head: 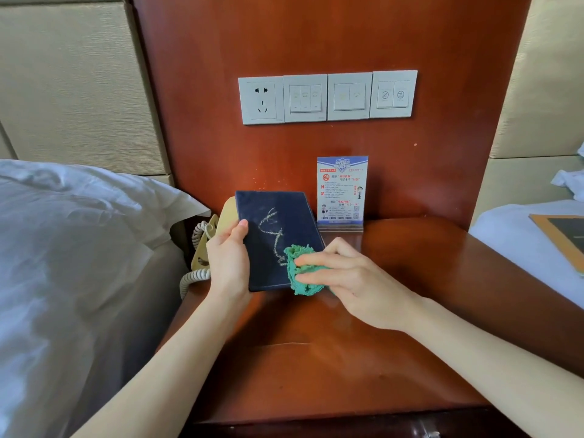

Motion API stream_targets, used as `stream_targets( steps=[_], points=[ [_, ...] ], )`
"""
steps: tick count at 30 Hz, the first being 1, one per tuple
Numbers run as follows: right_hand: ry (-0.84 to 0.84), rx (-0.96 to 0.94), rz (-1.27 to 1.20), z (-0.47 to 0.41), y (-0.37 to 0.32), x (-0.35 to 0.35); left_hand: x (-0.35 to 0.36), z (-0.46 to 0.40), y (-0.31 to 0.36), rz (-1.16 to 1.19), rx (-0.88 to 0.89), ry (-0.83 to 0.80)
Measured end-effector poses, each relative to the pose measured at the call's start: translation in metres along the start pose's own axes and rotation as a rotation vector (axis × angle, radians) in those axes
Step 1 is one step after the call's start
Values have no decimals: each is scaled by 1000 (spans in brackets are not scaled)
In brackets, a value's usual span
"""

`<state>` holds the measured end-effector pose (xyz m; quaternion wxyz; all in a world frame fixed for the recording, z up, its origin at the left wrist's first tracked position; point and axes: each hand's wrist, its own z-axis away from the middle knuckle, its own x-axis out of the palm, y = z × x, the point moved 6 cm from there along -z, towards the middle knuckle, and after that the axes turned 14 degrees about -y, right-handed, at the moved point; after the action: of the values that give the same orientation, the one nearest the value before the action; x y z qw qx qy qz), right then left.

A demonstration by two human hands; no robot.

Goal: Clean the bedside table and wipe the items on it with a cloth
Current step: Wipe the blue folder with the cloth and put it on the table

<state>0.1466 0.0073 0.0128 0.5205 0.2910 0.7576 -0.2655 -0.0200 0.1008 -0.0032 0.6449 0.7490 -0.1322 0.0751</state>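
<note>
A dark blue flat folder point(271, 229) with a pale scribbled smear on its cover is tilted up over the left of the reddish wooden bedside table point(395, 279). My left hand point(229, 257) grips its left edge, thumb on the cover. My right hand point(350, 279) holds a bunched green cloth point(300, 270) and presses it against the folder's lower right corner, beside the smear. A printed notice card point(342, 189) in a clear stand sits upright at the back of the table.
A beige corded phone point(208, 245) stands behind the folder at the table's left edge. White bedding point(79, 248) lies to the left. Another bed with a framed board point(562, 238) is on the right. A socket and switch panels point(327, 96) are on the wooden wall.
</note>
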Motion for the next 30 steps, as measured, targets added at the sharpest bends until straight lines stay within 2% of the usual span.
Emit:
stream_targets(
  steps=[3, 5, 8, 12, 17, 21, 25, 30],
  points=[
    [32, 5, 87, 3, -2, -3, 4, 0, 1, -41, 15, -81],
    [75, 13, 169, 3, -3, -6, 13, 1, 2, -72, 35, -202],
    [185, 62, 254, 5, 2, -16, 32, 10, 3, -86, 56, -391],
    [358, 185, 308, 11, 15, -35, 46, 18, 4, -73, 90, -505],
    [499, 350, 294, 22, 29, -56, 55, 25, 6, -102, 123, -572],
    [555, 369, 298, 22, 26, -58, 59, 29, 10, -97, 164, -596],
    [542, 247, 448, 15, 12, -52, 63, 33, 12, -98, 226, -614],
    [383, 60, 474, 8, -1, -30, 59, 31, 9, -127, 243, -541]
  ],
)
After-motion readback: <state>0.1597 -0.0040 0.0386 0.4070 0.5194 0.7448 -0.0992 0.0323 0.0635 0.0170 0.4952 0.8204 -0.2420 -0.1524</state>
